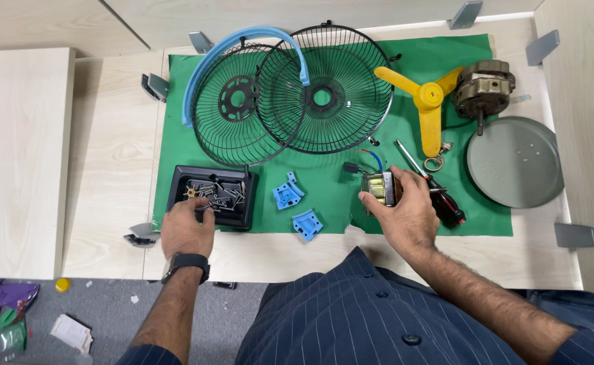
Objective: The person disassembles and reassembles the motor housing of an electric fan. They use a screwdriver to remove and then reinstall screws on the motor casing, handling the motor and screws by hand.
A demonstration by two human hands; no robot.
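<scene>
A table fan lies in pieces around the green mat on the bench, so the strip-down looks largely done, judging by how the parts lie. At the mat's far edge the two black wire guards overlap, with a blue rim ring draped over them. Toward the mat's right end lie the yellow blade and the bare motor, and a grey round base plate hangs over the mat's right edge. Two small blue plastic clips sit near the mat's near edge.

The right hand, at the mat's near edge, has its grip closed around a small metal core block with blue and black leads, lifted just clear of the mat. A red-handled screwdriver lies just beside that hand, partly under it. The left hand rests at the mat's near left corner, fingers curled into the black tray of loose screws (whether a screw is actually pinched I cannot tell).

What seems left: nothing is rejoined yet, the screws are all in the tray, and the core block is out of any housing.
</scene>
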